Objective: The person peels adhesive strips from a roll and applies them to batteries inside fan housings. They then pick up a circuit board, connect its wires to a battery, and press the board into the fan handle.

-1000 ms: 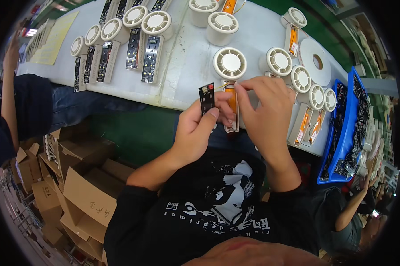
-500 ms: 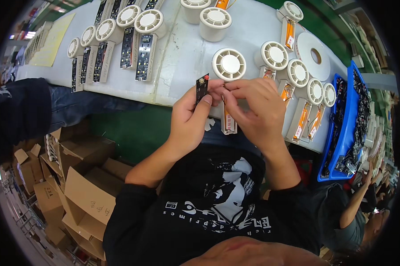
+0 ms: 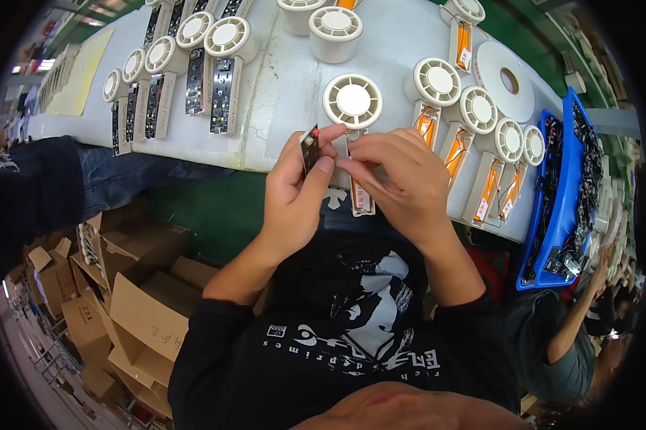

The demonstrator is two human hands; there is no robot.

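Note:
My left hand [image 3: 292,201] pinches a small black circuit board [image 3: 310,152] between thumb and fingers, tilted up, with a red spot at its top. Close beside it, the fingertips of my right hand [image 3: 412,183] are pinched together over the handle of a white handheld fan; whatever is between them is too small to make out, possibly a thin wire. The fan's round head [image 3: 353,101] faces up on the table. Its opened handle points toward me and shows an orange battery [image 3: 363,199] at the near end. My fingers cover the middle of that handle.
Several fans with orange batteries [image 3: 457,152] in open handles lie to the right. At the left are several fans with black boards [image 3: 224,97] fitted. A blue bin [image 3: 568,186] of black boards and a white tape roll [image 3: 505,82] sit at right. Cardboard boxes [image 3: 147,315] stand lower left.
The board in my left hand has turned more edge-on. My right fingertips have shifted slightly left and down. The table's things all appear a little further left as the view moved.

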